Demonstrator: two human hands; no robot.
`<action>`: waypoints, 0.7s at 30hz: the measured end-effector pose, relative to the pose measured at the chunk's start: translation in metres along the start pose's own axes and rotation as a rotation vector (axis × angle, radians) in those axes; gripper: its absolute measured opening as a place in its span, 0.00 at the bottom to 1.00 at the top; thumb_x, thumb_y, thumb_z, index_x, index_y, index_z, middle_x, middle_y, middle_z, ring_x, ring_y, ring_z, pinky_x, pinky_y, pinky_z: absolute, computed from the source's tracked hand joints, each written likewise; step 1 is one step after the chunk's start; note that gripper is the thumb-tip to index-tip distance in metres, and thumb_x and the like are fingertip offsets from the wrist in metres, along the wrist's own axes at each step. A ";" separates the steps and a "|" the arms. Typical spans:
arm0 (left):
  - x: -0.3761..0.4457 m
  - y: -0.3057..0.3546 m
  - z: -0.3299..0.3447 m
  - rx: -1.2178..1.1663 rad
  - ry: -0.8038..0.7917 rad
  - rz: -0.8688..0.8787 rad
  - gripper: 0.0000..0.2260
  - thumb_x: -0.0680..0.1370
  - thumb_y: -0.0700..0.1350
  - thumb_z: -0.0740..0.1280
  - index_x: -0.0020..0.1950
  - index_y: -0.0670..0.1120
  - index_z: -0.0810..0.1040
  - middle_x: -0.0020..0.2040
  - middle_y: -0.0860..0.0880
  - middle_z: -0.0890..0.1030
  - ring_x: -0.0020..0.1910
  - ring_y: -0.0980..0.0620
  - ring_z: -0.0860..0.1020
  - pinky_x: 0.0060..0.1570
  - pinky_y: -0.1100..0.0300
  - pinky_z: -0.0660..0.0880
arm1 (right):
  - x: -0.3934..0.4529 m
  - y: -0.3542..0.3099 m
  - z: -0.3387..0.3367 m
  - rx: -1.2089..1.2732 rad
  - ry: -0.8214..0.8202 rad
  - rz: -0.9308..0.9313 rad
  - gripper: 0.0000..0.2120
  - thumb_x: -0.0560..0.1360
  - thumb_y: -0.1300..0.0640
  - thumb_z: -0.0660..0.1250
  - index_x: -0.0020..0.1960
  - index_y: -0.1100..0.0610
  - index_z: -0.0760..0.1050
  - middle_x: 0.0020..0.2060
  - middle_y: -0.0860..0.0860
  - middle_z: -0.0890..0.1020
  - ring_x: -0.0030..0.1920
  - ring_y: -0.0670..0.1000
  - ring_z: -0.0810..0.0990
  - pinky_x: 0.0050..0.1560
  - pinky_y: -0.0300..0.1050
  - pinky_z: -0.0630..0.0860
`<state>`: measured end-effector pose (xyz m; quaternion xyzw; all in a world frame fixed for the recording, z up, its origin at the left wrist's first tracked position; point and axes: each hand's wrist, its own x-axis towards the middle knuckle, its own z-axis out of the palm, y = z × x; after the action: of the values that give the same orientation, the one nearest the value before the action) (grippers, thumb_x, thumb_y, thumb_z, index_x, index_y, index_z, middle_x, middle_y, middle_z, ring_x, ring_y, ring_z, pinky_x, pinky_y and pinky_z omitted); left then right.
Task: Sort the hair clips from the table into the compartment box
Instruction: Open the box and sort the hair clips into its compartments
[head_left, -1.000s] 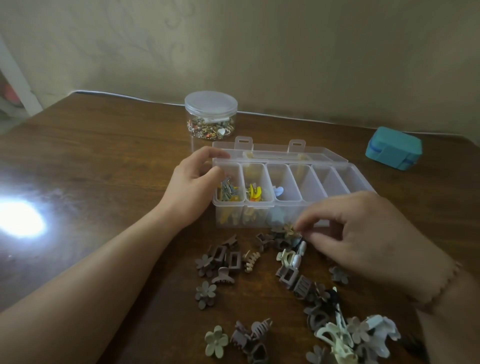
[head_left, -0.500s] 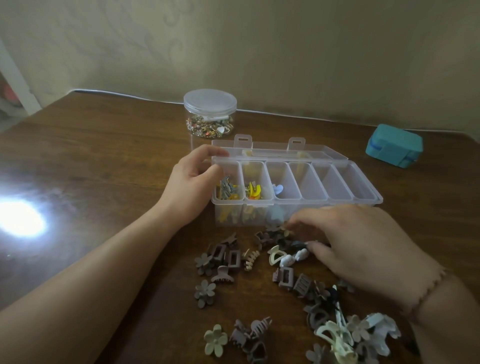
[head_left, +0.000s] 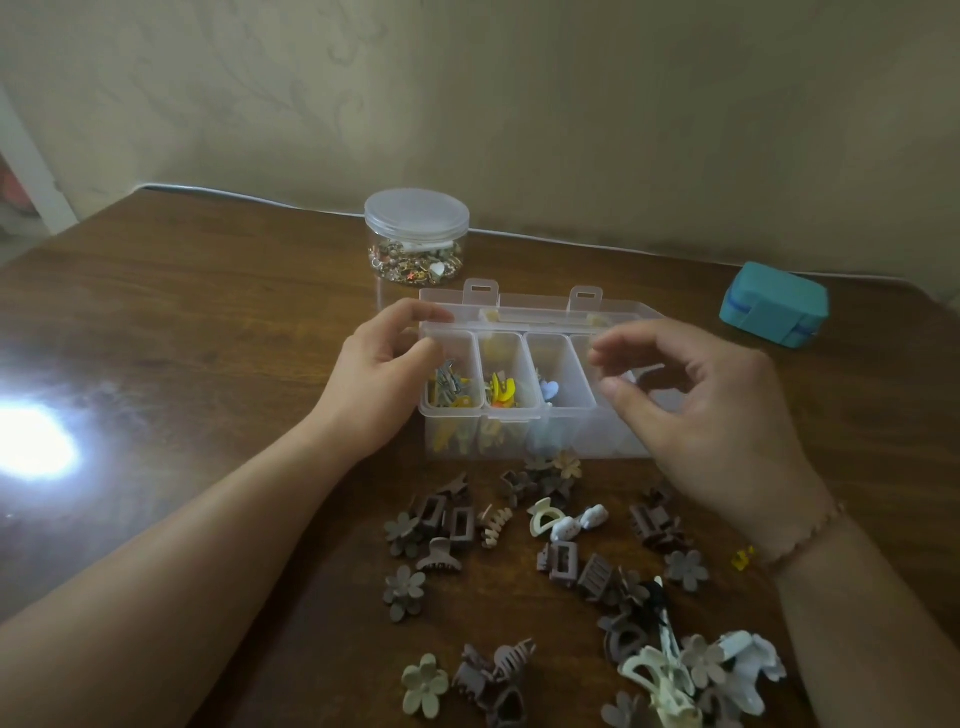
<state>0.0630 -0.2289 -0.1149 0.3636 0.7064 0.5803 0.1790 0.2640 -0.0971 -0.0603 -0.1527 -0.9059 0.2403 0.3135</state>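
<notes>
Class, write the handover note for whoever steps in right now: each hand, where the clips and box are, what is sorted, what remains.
Left hand grips the compartment box at its left end.
Right hand is above the box's right part, fingers loosely curled; nothing visible in it.
Done: the three leftmost compartments hold small clips; the rest look empty or are hidden.
Left: many hair clips on the table in front of the box.

Left hand (head_left: 371, 374) curled, gripping; right hand (head_left: 711, 415) raised, fingers loosely curled, empty.
</notes>
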 end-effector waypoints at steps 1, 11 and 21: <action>0.000 0.000 0.000 0.000 0.001 -0.002 0.18 0.71 0.48 0.63 0.60 0.53 0.79 0.46 0.56 0.86 0.48 0.60 0.83 0.44 0.65 0.77 | -0.003 -0.002 -0.003 -0.057 -0.039 -0.062 0.12 0.71 0.61 0.69 0.51 0.48 0.78 0.42 0.39 0.80 0.45 0.39 0.79 0.42 0.27 0.75; 0.000 0.000 0.000 -0.011 0.004 -0.008 0.16 0.71 0.48 0.63 0.58 0.54 0.79 0.47 0.55 0.87 0.50 0.58 0.84 0.53 0.53 0.80 | -0.019 -0.015 -0.013 -0.458 -0.644 -0.135 0.11 0.72 0.42 0.67 0.53 0.36 0.69 0.42 0.34 0.75 0.43 0.37 0.72 0.42 0.36 0.69; 0.000 -0.002 -0.001 -0.007 -0.002 -0.002 0.17 0.71 0.48 0.63 0.60 0.53 0.79 0.48 0.53 0.87 0.49 0.57 0.84 0.50 0.55 0.80 | -0.003 -0.012 -0.023 0.063 -0.280 0.069 0.06 0.66 0.49 0.72 0.41 0.44 0.77 0.38 0.41 0.80 0.33 0.44 0.77 0.28 0.30 0.71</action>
<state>0.0617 -0.2294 -0.1164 0.3628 0.7046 0.5821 0.1818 0.2793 -0.1011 -0.0396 -0.1389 -0.9270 0.2981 0.1803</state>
